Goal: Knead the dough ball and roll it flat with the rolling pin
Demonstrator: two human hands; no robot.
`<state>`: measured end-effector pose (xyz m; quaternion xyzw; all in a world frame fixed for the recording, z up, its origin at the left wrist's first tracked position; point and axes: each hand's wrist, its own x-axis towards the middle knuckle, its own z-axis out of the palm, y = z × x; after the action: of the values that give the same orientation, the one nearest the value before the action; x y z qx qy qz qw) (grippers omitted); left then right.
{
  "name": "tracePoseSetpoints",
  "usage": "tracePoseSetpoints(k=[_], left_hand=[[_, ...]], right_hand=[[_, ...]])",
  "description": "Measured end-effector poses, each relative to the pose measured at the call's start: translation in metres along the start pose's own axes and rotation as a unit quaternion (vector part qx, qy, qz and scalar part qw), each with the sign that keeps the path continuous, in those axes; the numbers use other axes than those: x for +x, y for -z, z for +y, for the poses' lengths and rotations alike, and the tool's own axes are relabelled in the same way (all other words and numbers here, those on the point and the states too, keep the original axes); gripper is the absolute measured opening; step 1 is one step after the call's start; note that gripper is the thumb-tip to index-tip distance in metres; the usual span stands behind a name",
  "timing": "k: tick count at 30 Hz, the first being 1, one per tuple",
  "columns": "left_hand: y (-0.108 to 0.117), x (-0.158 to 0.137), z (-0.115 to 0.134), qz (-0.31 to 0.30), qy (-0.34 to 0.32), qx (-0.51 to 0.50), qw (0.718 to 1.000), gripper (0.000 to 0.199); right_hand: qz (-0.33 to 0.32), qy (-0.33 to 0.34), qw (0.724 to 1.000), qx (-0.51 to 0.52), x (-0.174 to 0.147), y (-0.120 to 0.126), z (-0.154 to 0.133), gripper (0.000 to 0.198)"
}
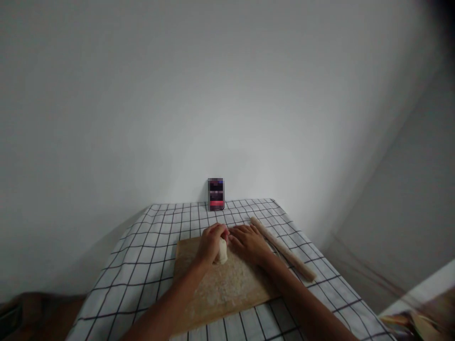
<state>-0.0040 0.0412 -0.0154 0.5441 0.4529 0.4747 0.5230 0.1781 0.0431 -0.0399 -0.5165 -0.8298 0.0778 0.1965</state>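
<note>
A pale lump of dough (222, 252) is on a floury wooden board (216, 298), partly covered by my left hand (212, 239). The fingers of that hand curl round the dough. Just to the right, my right hand (249, 242) lies palm down over the board with its fingers stretched toward the left hand. Its fingertips are close to the left fingers; whether they touch the dough I cannot tell. A long wooden rolling pin (284, 251) rests at a slant on the cloth, just beyond my right hand and forearm.
A white tablecloth with dark grid lines (142, 255) covers the table. At its far edge a phone-like dark object (216, 194), blurred out, stands against the white wall (227, 104). Some indistinct items (419, 324) show at the lower right, beyond the table.
</note>
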Motion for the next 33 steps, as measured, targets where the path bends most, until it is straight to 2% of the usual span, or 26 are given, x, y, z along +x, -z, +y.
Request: tracePoseSetpoints(k=[3, 8, 14, 16, 18, 19, 21, 23, 24, 25, 28, 30, 33], left_hand=[[-0.002, -0.007, 0.004, 0.014, -0.033, -0.004, 0.999, 0.036], [-0.002, -0.019, 0.007, -0.016, -0.044, 0.011, 0.999, 0.041], [-0.005, -0.018, 0.012, -0.021, -0.022, -0.01, 0.999, 0.037], [0.009, -0.02, 0.023, -0.005, -0.007, 0.006, 1.0, 0.031], [0.038, -0.027, 0.035, 0.042, -0.021, 0.098, 0.994, 0.03], [0.058, -0.033, 0.039, 0.05, -0.039, 0.175, 0.983, 0.031], [0.1, -0.048, 0.042, 0.066, -0.069, 0.321, 0.942, 0.033], [0.135, -0.066, 0.038, 0.063, -0.021, 0.402, 0.913, 0.032], [0.147, -0.074, 0.033, 0.038, 0.007, 0.416, 0.909, 0.031], [0.155, -0.081, 0.028, 0.017, 0.017, 0.41, 0.912, 0.027], [0.159, -0.092, 0.018, 0.025, 0.005, 0.429, 0.903, 0.029], [0.155, -0.092, 0.019, 0.025, 0.007, 0.448, 0.893, 0.039], [0.151, -0.088, 0.025, 0.008, 0.036, 0.434, 0.9, 0.06]], right_hand=[[0.012, -0.01, 1.0, -0.008, -0.004, -0.003, -0.003, 0.04], [0.026, -0.023, 0.999, -0.002, -0.015, -0.001, -0.009, 0.04], [0.046, -0.021, 0.998, 0.043, -0.012, 0.0, -0.011, 0.038], [0.048, -0.028, 0.996, 0.063, -0.014, 0.008, -0.007, 0.041], [0.044, -0.022, 0.995, 0.086, -0.028, 0.022, -0.001, 0.045], [0.038, -0.009, 0.995, 0.097, -0.039, 0.03, 0.002, 0.047], [0.002, 0.035, 0.994, 0.108, -0.068, 0.043, 0.006, 0.066], [-0.051, 0.059, 0.99, 0.119, -0.098, 0.05, 0.009, 0.086], [-0.082, 0.063, 0.987, 0.124, -0.111, 0.05, 0.009, 0.092], [-0.097, 0.062, 0.986, 0.124, -0.121, 0.048, 0.008, 0.09], [-0.1, 0.052, 0.988, 0.109, -0.133, 0.039, 0.005, 0.086], [-0.085, 0.049, 0.99, 0.105, -0.13, 0.033, 0.001, 0.084], [-0.067, 0.04, 0.992, 0.098, -0.117, 0.03, -0.005, 0.075]])
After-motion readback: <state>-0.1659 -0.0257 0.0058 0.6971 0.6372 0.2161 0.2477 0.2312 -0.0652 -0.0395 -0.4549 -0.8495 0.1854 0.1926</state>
